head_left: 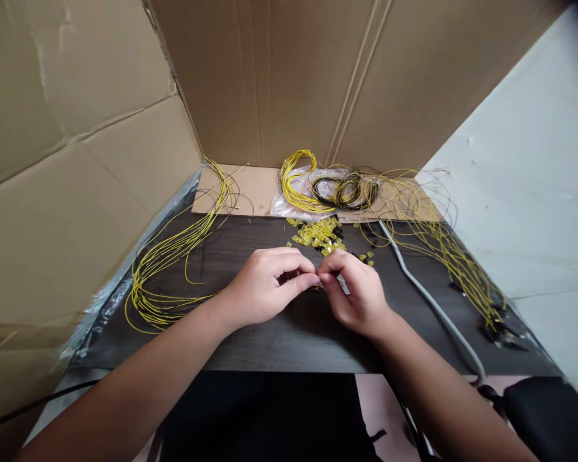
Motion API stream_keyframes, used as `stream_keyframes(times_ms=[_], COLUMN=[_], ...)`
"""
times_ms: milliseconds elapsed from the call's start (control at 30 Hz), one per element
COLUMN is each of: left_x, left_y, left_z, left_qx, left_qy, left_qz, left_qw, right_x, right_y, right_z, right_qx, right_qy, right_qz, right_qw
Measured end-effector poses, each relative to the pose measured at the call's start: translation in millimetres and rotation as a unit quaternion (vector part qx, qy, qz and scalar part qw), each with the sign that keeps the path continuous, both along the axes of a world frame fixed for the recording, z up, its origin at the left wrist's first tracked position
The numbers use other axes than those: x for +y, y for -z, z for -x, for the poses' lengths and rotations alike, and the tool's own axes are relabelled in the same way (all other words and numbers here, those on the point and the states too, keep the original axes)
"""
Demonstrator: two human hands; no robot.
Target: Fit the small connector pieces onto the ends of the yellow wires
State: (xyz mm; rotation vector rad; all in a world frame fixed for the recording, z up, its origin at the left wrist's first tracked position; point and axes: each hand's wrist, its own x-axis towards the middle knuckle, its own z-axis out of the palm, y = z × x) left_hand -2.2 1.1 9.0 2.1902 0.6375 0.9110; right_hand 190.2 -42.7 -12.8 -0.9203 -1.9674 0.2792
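My left hand (264, 285) and my right hand (354, 292) meet fingertip to fingertip over the middle of the dark table (289, 340). Both pinch something tiny between them at the fingertips; it is too small and too hidden to name. Just behind the hands lies a pile of small yellow and black connector pieces (319, 234). A fan of thin yellow wires (173, 263) spreads on the table to the left of my left hand. Another bundle of yellow wires (457, 263) runs along the right side.
Coils of yellow wire (296, 183) and black wire (344, 190) lie on clear plastic at the back. A grey cable (433, 305) crosses the right of the table toward the front edge. Cardboard walls (77, 160) close off the left and back; a white wall (534, 192) stands right.
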Motion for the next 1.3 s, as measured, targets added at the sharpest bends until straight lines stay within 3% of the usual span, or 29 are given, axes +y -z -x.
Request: stream_keyframes(times_ms=[367,567,1033,1167,1300], left_x=[-1.9,-1.0,-0.7,-1.1,-1.5], left_y=[-7.5,-6.0,-5.5,-4.3,-3.2], left_z=[2.4,2.9,0.6,0.6,2.2], left_qx=[-0.006,-0.022,0.006,0.006,-0.019], left_qy=[0.003,0.003,-0.014,-0.011,-0.029], left_qz=[0.061,0.111,0.147,0.138,0.05], left_qw=[0.998,0.994,0.989,0.99,0.998], right_x=[-6.0,-3.6,-2.5,-3.5,-4.4], right_y=[-5.9,-7.8,-7.7,-7.8,-7.8], right_z=[0.5,-0.2,-3.8,-2.9,-2.1], right_qx=[0.039,0.033,-0.023,-0.001,0.07], right_qy=[0.013,0.001,0.005,0.018,0.025], right_qz=[-0.018,-0.023,-0.018,-0.007,0.04], right_qw=[0.999,0.999,1.0,1.0,0.996])
